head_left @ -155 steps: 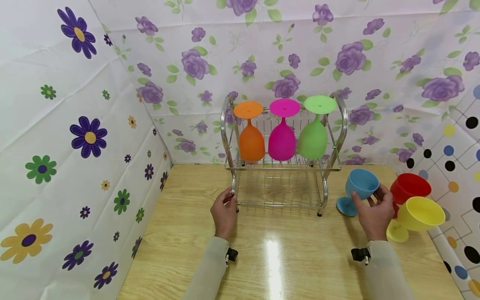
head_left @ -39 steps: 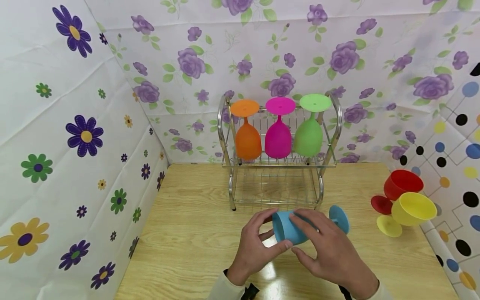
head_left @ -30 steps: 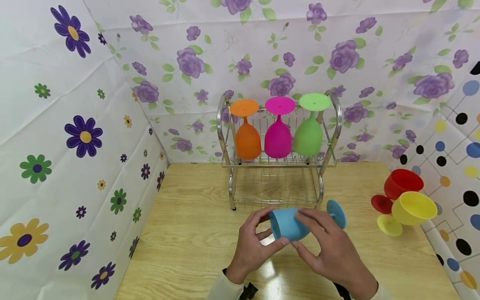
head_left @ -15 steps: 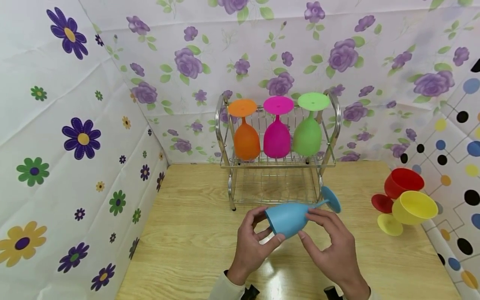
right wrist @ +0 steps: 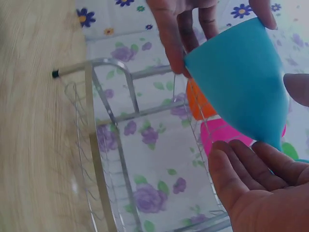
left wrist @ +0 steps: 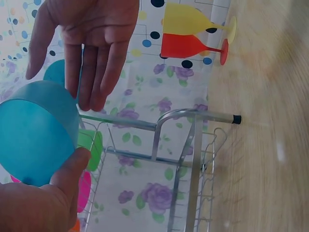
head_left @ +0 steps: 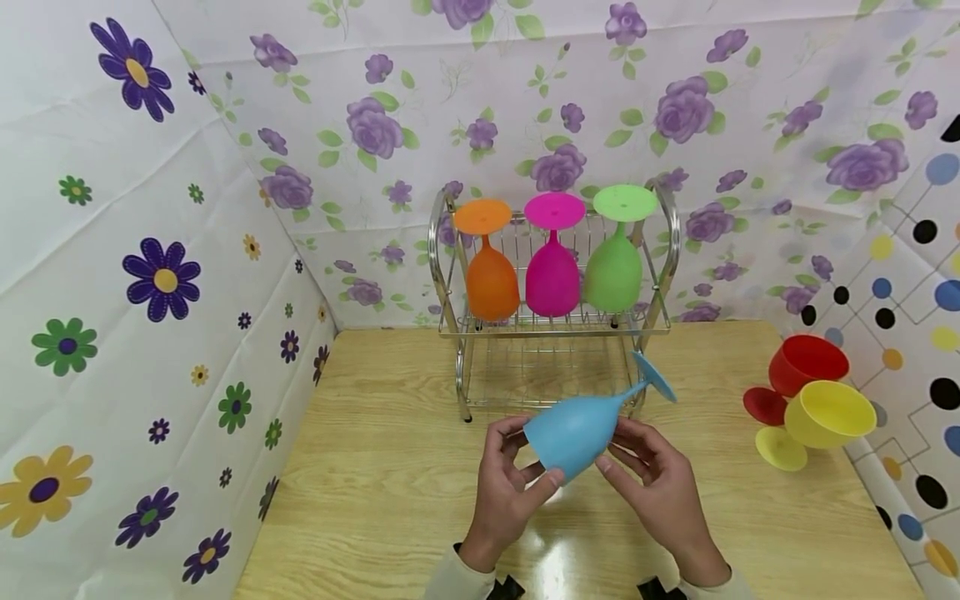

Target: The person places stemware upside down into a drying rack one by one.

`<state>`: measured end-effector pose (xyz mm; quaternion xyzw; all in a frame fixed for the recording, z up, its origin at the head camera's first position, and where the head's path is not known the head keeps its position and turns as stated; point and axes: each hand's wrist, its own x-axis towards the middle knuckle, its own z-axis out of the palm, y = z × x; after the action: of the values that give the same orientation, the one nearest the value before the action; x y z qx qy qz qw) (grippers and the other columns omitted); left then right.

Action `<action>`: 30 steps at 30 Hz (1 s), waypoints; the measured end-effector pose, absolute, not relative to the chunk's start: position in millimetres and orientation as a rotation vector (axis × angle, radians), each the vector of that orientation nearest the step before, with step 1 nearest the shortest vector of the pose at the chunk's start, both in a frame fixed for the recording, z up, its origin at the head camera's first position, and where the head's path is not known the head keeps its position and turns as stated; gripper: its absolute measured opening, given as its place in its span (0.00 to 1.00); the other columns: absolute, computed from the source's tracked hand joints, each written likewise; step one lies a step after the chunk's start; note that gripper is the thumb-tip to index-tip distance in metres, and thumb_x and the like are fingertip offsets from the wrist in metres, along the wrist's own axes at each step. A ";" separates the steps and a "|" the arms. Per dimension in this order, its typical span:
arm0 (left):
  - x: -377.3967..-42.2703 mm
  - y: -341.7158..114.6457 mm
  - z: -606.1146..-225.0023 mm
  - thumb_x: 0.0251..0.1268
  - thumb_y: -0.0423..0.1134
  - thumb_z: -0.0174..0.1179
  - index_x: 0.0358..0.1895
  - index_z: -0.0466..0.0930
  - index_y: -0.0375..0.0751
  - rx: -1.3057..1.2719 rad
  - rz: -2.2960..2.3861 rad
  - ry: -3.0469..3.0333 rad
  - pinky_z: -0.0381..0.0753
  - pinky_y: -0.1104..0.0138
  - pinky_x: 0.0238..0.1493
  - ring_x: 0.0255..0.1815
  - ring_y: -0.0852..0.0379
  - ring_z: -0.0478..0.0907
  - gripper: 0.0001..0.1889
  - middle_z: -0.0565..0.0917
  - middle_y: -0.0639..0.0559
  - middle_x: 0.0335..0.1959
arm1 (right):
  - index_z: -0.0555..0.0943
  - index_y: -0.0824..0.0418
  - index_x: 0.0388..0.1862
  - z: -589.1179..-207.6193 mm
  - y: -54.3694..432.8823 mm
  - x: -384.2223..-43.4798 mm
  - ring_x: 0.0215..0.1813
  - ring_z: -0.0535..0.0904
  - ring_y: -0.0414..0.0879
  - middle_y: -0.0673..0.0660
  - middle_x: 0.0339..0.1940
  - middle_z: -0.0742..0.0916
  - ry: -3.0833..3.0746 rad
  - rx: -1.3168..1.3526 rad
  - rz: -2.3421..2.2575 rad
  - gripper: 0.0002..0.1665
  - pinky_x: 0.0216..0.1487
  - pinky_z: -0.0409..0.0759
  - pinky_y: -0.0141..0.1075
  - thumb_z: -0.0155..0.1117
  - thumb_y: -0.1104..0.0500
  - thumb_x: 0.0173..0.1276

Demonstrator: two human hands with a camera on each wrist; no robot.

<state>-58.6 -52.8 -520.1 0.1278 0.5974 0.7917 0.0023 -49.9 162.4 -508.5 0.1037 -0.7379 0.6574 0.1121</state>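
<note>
Holding: both hands carry one blue goblet [head_left: 573,427] above the worktop [head_left: 375,467], just near of the wire rack [head_left: 450,275].
Blue goblet: tilted, bowl mouth low and to the left, stem rising up and to the right to its round foot, which shows in front of the rack's lower right post.
Left hand [head_left: 510,492]: fingers curled round the bowl's rim end, thumb pressed on the near side; in the left wrist view the thumb [left wrist: 72,169] lies against the bowl [left wrist: 36,130].
Right hand [head_left: 660,487]: fingers nearly straight and slightly spread, cupping the bowl where it narrows to the stem; fingertips [right wrist: 241,154] touch the bowl's underside in the right wrist view.
Rack, upper tier: three goblets stand upside down in a row, orange goblet [head_left: 491,279] left, pink goblet [head_left: 552,279] in the middle, green goblet [head_left: 615,271] right, feet uppermost.
Rack, lower tier: bare wire grid visible behind the blue goblet.
Right side of worktop: red goblet [head_left: 806,367] and yellow goblet [head_left: 825,417] lie tipped, touching one another, mouths pointing up and right, well apart from the hands.
Surroundings: floral sheets [head_left: 150,250] hang on the left and far sides; a dotted sheet [head_left: 915,275] hangs on the right.
</note>
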 end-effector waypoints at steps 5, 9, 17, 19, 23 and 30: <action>-57.3 -49.4 -524.3 0.66 0.29 0.68 0.74 0.58 0.34 0.423 2.540 1.771 0.88 0.49 0.63 0.73 0.42 0.71 0.37 0.64 0.37 0.72 | 0.70 0.72 0.76 -506.7 160.9 -51.2 0.63 0.84 0.39 0.51 0.63 0.84 -2.098 0.281 2.177 0.33 0.60 0.88 0.31 0.66 0.72 0.74; -56.4 -47.3 -528.0 0.67 0.29 0.67 0.75 0.55 0.29 0.430 2.576 1.698 0.87 0.49 0.64 0.73 0.43 0.71 0.39 0.64 0.38 0.72 | 0.68 0.73 0.76 -506.0 159.6 -53.2 0.63 0.84 0.40 0.51 0.64 0.83 -2.058 0.260 2.282 0.33 0.60 0.88 0.32 0.65 0.72 0.75; -55.7 -46.3 -533.3 0.68 0.31 0.65 0.74 0.55 0.29 0.454 2.591 1.673 0.86 0.49 0.65 0.73 0.41 0.71 0.37 0.63 0.36 0.71 | 0.67 0.74 0.76 -506.9 156.1 -56.1 0.66 0.83 0.42 0.53 0.67 0.82 -1.971 0.278 2.391 0.34 0.60 0.89 0.35 0.63 0.75 0.72; -56.1 -46.9 -533.6 0.68 0.31 0.65 0.74 0.57 0.33 0.467 2.591 1.676 0.85 0.49 0.65 0.73 0.40 0.70 0.35 0.63 0.36 0.71 | 0.67 0.73 0.76 -506.2 155.5 -56.4 0.66 0.83 0.42 0.53 0.67 0.81 -1.963 0.274 2.406 0.34 0.60 0.89 0.35 0.63 0.75 0.72; -57.5 -48.9 -533.3 0.69 0.31 0.64 0.74 0.59 0.36 0.483 2.590 1.680 0.86 0.50 0.64 0.73 0.39 0.71 0.34 0.64 0.36 0.71 | 0.67 0.73 0.76 -504.6 154.2 -57.4 0.67 0.83 0.42 0.54 0.68 0.81 -1.962 0.263 2.422 0.35 0.61 0.89 0.36 0.64 0.75 0.72; -60.3 -53.2 -536.8 0.69 0.30 0.64 0.75 0.58 0.34 0.509 2.579 1.700 0.87 0.52 0.64 0.73 0.40 0.71 0.35 0.64 0.36 0.72 | 0.66 0.73 0.77 -504.4 151.9 -60.3 0.67 0.82 0.42 0.55 0.69 0.79 -1.983 0.261 2.425 0.36 0.61 0.89 0.36 0.65 0.74 0.72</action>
<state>-60.3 -53.2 -536.8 0.1626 0.5430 0.8239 0.0055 -60.3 151.9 -504.4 0.0831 -0.6307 0.7715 -0.0010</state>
